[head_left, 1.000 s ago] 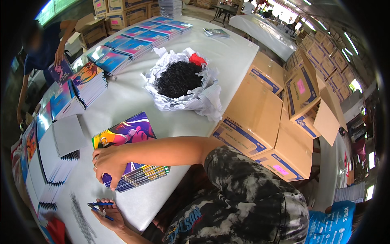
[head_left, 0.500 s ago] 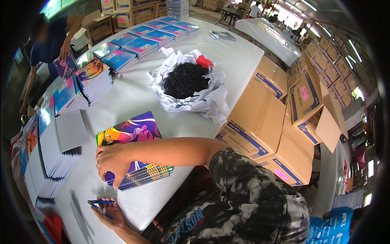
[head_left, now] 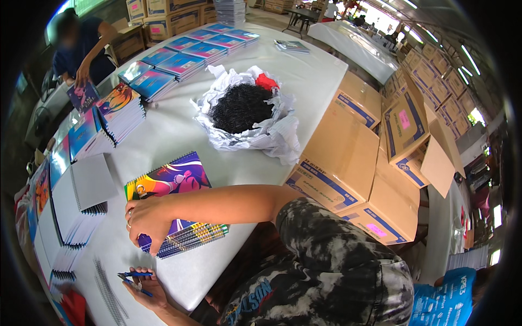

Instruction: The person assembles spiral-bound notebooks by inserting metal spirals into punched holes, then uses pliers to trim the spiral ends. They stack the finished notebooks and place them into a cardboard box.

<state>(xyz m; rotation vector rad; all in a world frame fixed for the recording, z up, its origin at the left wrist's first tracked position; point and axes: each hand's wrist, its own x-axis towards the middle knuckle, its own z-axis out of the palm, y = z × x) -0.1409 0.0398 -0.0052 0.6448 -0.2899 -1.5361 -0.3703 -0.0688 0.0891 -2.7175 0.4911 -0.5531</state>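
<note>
My right hand (head_left: 145, 220) reaches across from the right, palm down. Its fingers and thumb grip the left edge of a stack of spiral notebooks (head_left: 176, 176), which has colourful purple, pink and yellow covers. Wire coils run along the stack's far and near sides, and my forearm hides the middle of the covers. Nearer to me, my left hand (head_left: 149, 288) is palm up with its fingers curled round pliers (head_left: 136, 276) with blue handles. The handles stand apart. Loose metal wire coils (head_left: 109, 290) lie on the table just left of the pliers.
Crumpled white paper (head_left: 280, 130) surrounds a tangled black pile (head_left: 242, 108) with a red scrap. Blue-covered notebooks (head_left: 182, 62) stand in rows at the far side, and opened stacks (head_left: 76, 201) at left. Cardboard boxes (head_left: 342, 152) crowd the right. A co-worker (head_left: 89, 49) handles a notebook at far left.
The view has shifted slightly. The co-worker's head and shoulders have come further into view as they lean near the notebooks. My hands keep nearly the same hold on the notebooks and pliers.
</note>
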